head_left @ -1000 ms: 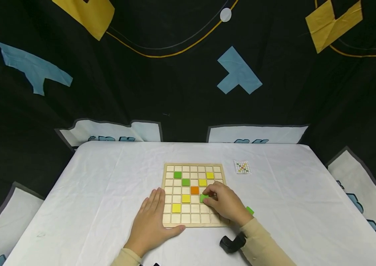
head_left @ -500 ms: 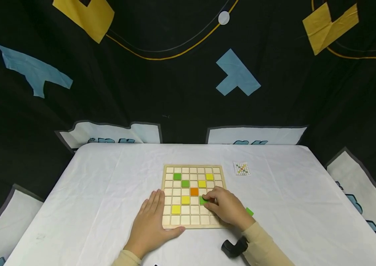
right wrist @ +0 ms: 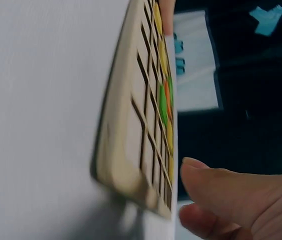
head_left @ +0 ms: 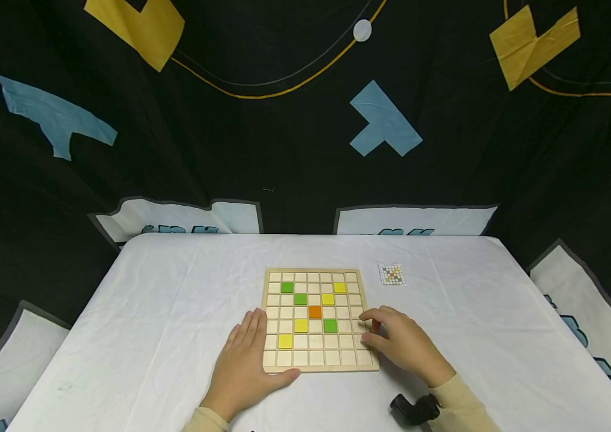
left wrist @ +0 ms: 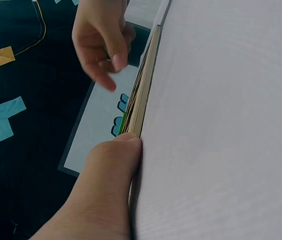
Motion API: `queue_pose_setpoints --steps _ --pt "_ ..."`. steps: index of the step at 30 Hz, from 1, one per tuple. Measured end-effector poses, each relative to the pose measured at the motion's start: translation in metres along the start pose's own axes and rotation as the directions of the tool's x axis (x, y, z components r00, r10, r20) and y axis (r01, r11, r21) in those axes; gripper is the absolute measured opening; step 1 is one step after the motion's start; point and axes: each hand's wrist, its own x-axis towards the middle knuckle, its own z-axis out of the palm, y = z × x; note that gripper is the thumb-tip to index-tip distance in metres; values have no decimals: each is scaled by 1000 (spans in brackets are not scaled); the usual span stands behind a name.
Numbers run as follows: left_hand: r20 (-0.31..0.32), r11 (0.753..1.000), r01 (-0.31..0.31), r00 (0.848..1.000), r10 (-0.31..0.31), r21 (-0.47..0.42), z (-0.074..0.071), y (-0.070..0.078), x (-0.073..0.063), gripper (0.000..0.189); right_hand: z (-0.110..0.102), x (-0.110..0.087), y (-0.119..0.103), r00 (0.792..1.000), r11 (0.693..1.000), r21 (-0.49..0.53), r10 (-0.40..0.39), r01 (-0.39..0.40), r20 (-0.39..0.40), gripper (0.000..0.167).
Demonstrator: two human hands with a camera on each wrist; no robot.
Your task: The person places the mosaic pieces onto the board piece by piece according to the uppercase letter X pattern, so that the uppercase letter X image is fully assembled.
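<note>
A square wooden grid board (head_left: pixel 338 369) lies on the table. Its cells hold an orange tile (head_left: pixel 314 312), several yellow tiles (head_left: pixel 301 326) and three green tiles (head_left: pixel 330 326). My left hand (head_left: pixel 246 366) lies flat along the board's left side, its thumb resting at the front edge. In the left wrist view that thumb (left wrist: pixel 108 175) touches the rim. My right hand (head_left: pixel 408 345) hovers by the board's right edge, fingers loosely bent, thumb apart from them, and holds nothing. The right wrist view shows its thumb and fingers (right wrist: pixel 231 200) beside the board.
A small printed card (head_left: pixel 392 275) with a coloured grid pattern lies behind the board to the right. White cloth (head_left: pixel 176 300) covers the table. A black curtain (head_left: pixel 284 150) hangs behind it. A black device (head_left: pixel 416 411) sits at the right wrist.
My right hand has let go of the green tile in the board and moved right, past the board's edge. A loose green tile there is now hidden by it. The left hand stays put.
</note>
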Motion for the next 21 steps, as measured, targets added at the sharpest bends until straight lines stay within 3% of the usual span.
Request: queue_pose_setpoints --steps 4,12,21 --pt "4 1000 0 1000 0 1 0 0 0 129 -13 -10 13 996 995 -43 86 -86 17 36" --pt "13 1000 1 1000 -1 -2 0 1 1 129 -25 -32 39 986 981 -113 164 -159 35 40" --pt "-10 1000 -3 1000 3 -6 0 1 -1 128 -22 -40 47 986 982 -97 164 -161 28 29"
